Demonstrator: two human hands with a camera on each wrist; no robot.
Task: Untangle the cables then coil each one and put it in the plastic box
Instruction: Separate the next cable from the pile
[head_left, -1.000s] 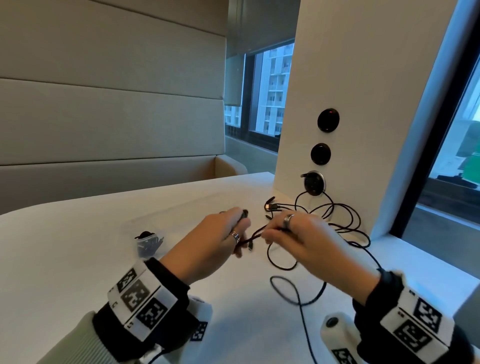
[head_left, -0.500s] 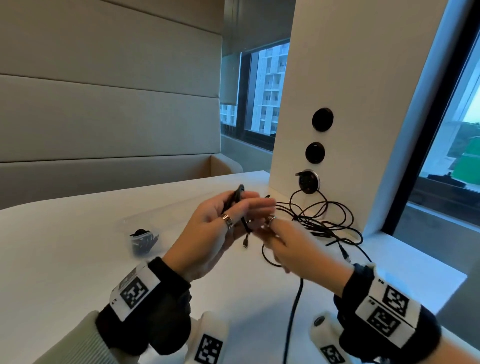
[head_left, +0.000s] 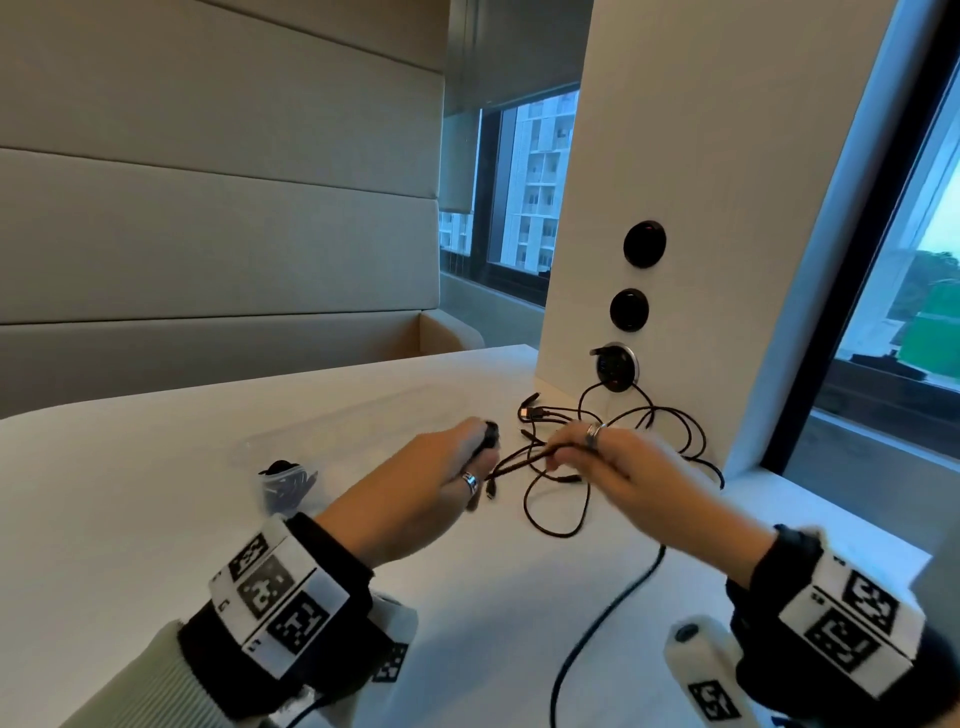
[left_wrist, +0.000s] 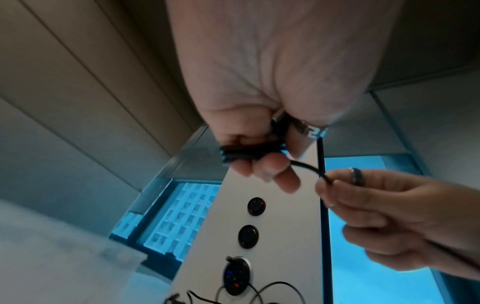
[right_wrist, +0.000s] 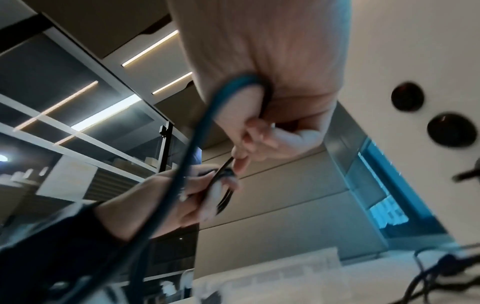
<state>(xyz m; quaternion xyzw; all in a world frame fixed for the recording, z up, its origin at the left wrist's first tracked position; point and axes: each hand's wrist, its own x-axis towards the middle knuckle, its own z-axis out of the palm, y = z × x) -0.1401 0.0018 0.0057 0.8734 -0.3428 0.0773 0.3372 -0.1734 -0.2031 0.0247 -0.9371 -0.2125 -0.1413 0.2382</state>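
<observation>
The left hand (head_left: 441, 467) is curled around a small bundle of coiled black cable (left_wrist: 244, 153), and the right hand (head_left: 613, 462) pinches the free strand of the same cable (left_wrist: 306, 166) just beside it. To coil well, I think the right hand should feed the strand in even loops and let it slide through the fingers, so no twist builds up, while the left hand keeps the bundle firm. The other cables (head_left: 649, 431) lie tangled on the white bench (head_left: 156, 493) near the pillar with round sockets (head_left: 628, 309). The clear plastic box (head_left: 291, 462) stands to the left, with one dark coil (head_left: 285, 480) inside it. Behind are padded wall panels (head_left: 208, 234) and windows (head_left: 535, 182).
</observation>
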